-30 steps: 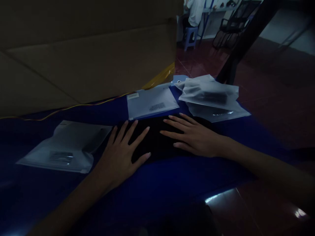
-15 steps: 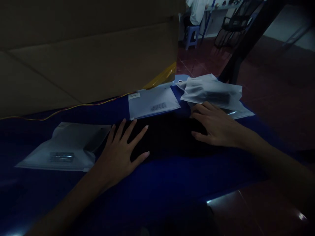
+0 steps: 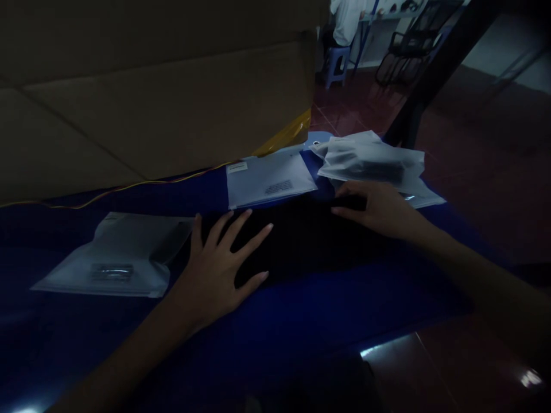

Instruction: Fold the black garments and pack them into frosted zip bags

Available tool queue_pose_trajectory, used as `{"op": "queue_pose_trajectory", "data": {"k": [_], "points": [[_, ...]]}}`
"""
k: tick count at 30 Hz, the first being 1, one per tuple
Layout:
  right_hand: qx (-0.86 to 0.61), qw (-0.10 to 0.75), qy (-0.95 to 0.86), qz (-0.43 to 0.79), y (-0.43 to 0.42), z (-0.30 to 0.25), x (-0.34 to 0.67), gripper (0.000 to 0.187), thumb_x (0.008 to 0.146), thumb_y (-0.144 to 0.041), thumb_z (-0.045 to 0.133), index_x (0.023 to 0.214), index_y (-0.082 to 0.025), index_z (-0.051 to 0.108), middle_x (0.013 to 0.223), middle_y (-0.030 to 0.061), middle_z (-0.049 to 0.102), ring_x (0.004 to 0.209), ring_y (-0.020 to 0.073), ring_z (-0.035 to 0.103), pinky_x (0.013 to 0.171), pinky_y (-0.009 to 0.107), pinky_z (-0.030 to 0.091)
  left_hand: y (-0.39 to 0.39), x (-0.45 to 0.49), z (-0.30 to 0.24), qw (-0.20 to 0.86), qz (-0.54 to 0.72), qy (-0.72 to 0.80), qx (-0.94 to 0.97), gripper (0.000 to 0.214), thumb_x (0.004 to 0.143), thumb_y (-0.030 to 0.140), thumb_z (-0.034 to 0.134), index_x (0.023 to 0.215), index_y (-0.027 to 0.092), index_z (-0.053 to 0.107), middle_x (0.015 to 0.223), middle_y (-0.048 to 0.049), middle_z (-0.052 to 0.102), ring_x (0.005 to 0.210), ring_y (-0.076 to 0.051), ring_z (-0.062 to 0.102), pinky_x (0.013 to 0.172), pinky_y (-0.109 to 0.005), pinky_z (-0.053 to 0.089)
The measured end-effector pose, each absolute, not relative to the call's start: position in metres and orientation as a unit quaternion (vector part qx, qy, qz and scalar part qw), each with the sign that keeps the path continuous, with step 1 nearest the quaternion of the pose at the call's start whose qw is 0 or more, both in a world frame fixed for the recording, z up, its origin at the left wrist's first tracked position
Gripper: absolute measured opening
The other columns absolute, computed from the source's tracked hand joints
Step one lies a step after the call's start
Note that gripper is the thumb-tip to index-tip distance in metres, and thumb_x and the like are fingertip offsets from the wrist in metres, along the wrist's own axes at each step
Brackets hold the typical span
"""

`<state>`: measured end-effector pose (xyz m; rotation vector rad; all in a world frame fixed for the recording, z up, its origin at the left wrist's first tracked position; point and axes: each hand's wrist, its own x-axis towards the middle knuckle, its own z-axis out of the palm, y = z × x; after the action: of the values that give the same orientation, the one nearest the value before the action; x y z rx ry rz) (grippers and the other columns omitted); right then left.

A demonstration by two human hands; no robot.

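My left hand (image 3: 217,267) lies flat with its fingers spread on a folded black cloth (image 3: 310,244), which looks like a dark garment. My right hand (image 3: 374,209) rests at the cloth's far right edge with its fingers together and curved, and the thumb is hidden. Just past that hand lies a frosted plastic bag (image 3: 370,160) with a dark item inside, on top of another bag (image 3: 424,198). A flat zip bag (image 3: 269,180) with a white label touches the cloth's far edge. Another frosted bag (image 3: 116,255) lies left of my left hand, close to it.
A large cardboard box (image 3: 150,97) overhangs the far left of the blue table cover (image 3: 301,304). A yellow wire (image 3: 129,186) runs along its base. Beyond the table are a dark table leg (image 3: 408,120), red tile floor (image 3: 482,350), and a seated person (image 3: 346,20) on a stool.
My right hand has slid back toward me along the cloth and its fingers lie flatter. My left hand has shifted slightly right. The view has also drifted a little.
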<state>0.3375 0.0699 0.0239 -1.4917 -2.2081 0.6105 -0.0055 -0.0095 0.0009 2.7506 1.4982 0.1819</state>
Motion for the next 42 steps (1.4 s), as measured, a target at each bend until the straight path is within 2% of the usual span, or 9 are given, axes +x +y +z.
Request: {"op": "queue_pose_trajectory", "data": {"k": [3, 10, 15, 20, 24, 28, 34, 38, 42], "points": [[-0.543, 0.2, -0.753, 0.312, 0.07, 0.03, 0.338, 0.028, 0.085, -0.05, 0.073, 0.102, -0.027, 0.07, 0.11, 0.0036, 0.074, 0.103, 0.0314, 0.067, 0.087, 0.046, 0.049, -0.012, -0.003, -0.001, 0.01, 0.047, 0.458, 0.888, 0.07, 0.1, 0.059, 0.051, 0.163, 0.046, 0.022, 0.173, -0.0064, 0.023, 0.156, -0.046, 0.022, 0.116, -0.085, 0.005], [-0.456, 0.277, -0.497, 0.685, 0.05, 0.045, 0.316, 0.036, 0.087, -0.049, 0.076, 0.116, -0.03, 0.066, 0.094, -0.001, 0.069, 0.077, 0.0161, 0.066, 0.072, 0.032, 0.056, -0.018, 0.007, 0.001, 0.091, 0.071, 0.456, 0.882, 0.063, 0.102, 0.068, 0.041, 0.161, 0.049, 0.025, 0.174, 0.0001, 0.021, 0.158, -0.045, 0.015, 0.116, -0.085, -0.003], [-0.4, 0.312, -0.458, 0.73, 0.039, 0.04, 0.305, 0.034, 0.09, -0.049, 0.075, 0.117, -0.031, 0.067, 0.102, 0.0014, 0.07, 0.082, 0.0154, 0.068, 0.073, 0.028, 0.06, -0.022, 0.009, 0.015, 0.302, 0.238, 0.475, 0.792, 0.064, 0.106, 0.068, 0.011, 0.159, 0.044, 0.036, 0.172, 0.0042, 0.027, 0.158, -0.035, 0.025, 0.128, -0.068, 0.009], [-0.345, 0.351, -0.451, 0.744, 0.035, 0.028, 0.299, 0.035, 0.095, -0.048, 0.07, 0.126, -0.033, 0.066, 0.108, 0.0002, 0.072, 0.091, 0.0145, 0.072, 0.084, 0.027, 0.061, -0.02, 0.007, 0.007, 0.376, 0.354, 0.459, 0.723, 0.061, 0.107, 0.063, 0.016, 0.16, 0.041, 0.036, 0.17, 0.0036, 0.032, 0.159, -0.03, 0.024, 0.131, -0.059, 0.017], [-0.193, 0.312, -0.512, 0.777, 0.03, 0.02, 0.293, 0.061, 0.101, -0.034, 0.065, 0.156, -0.038, 0.038, 0.14, 0.0039, 0.065, 0.127, 0.019, 0.065, 0.112, 0.042, 0.051, -0.019, 0.008, 0.001, 0.384, 0.375, 0.45, 0.714, 0.071, 0.102, 0.073, 0.032, 0.164, 0.04, 0.025, 0.17, -0.0011, 0.032, 0.156, -0.033, 0.03, 0.128, -0.06, 0.025], [-0.128, 0.254, -0.645, 0.709, 0.024, 0.015, 0.289, 0.063, 0.103, -0.021, 0.06, 0.159, -0.036, 0.035, 0.157, 0.0077, 0.052, 0.145, 0.0211, 0.05, 0.12, 0.048, 0.042, -0.016, 0.01, 0.002, 0.316, 0.319, 0.512, 0.732, 0.08, 0.1, 0.057, 0.058, 0.165, 0.041, 0.015, 0.168, -0.004, 0.036, 0.155, -0.032, 0.033, 0.127, -0.059, 0.028], [-0.199, 0.35, -0.887, 0.226, 0.017, 0.004, 0.285, 0.042, 0.102, -0.019, 0.059, 0.144, -0.018, 0.058, 0.145, 0.0135, 0.063, 0.141, 0.021, 0.054, 0.115, 0.041, 0.05, -0.01, 0.01, -0.007, 0.159, 0.227, 0.485, 0.829, 0.057, 0.109, 0.026, 0.039, 0.163, 0.04, 0.025, 0.17, -0.0041, 0.028, 0.156, -0.029, 0.031, 0.125, -0.059, 0.032], [-0.193, 0.21, -0.953, 0.102, 0.012, 0.0, 0.281, 0.059, 0.105, -0.035, 0.056, 0.158, -0.014, 0.04, 0.166, 0.0168, 0.037, 0.16, 0.0306, 0.019, 0.128, 0.059, 0.025, -0.008, 0.009, -0.012, 0.129, 0.216, 0.468, 0.847, 0.067, 0.109, 0.019, 0.037, 0.166, 0.041, 0.008, 0.171, -0.0062, 0.025, 0.158, -0.029, 0.027, 0.124, -0.058, 0.034], [-0.195, 0.095, -0.971, 0.1, 0.015, 0.001, 0.284, 0.058, 0.107, -0.032, 0.05, 0.162, -0.022, 0.034, 0.171, 0.0137, 0.027, 0.161, 0.0318, 0.013, 0.128, 0.063, 0.014, -0.007, 0.009, -0.013, 0.107, 0.233, 0.461, 0.849, 0.073, 0.108, 0.016, 0.038, 0.166, 0.038, 0.0, 0.171, -0.0092, 0.025, 0.158, -0.027, 0.028, 0.123, -0.056, 0.037]]}}
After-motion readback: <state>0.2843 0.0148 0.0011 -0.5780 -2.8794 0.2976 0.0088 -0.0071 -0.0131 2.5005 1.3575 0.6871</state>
